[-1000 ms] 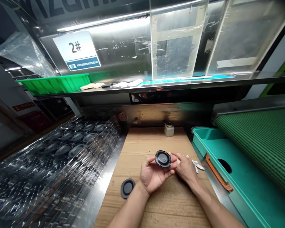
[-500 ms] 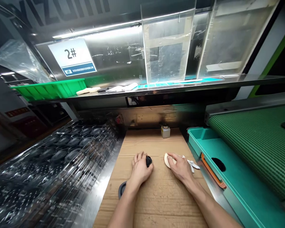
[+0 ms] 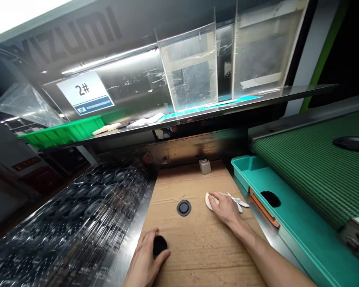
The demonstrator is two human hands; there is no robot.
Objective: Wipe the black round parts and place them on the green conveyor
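My left hand (image 3: pixel 146 253) is closed around the edges of a black round part (image 3: pixel 160 246), low on the left side of the cardboard sheet (image 3: pixel 197 247). Farther up the cardboard lies a second dark round part (image 3: pixel 184 207), flat, with a raised ring and nothing touching it. Fingers bent, my right hand (image 3: pixel 225 207) grips a cream-coloured round pad (image 3: pixel 208 201) to the right of that part. Some white cloth-like strips (image 3: pixel 237 201) lie beside and partly under the right hand.
A small square bottle (image 3: pixel 205 166) stands at the cardboard's far end. At left are stacked clear trays (image 3: pixel 89 223) of dark round parts. A teal bin (image 3: pixel 299 227) stands right, below a green conveyor belt (image 3: pixel 311 159) carrying a black part (image 3: pixel 351 143). A metal shelf (image 3: pixel 179 124) crosses behind.
My left hand has let go of the one dark part and moved down and left to the other. My right hand keeps the pad. On the conveyor, a black part shows farther into view.
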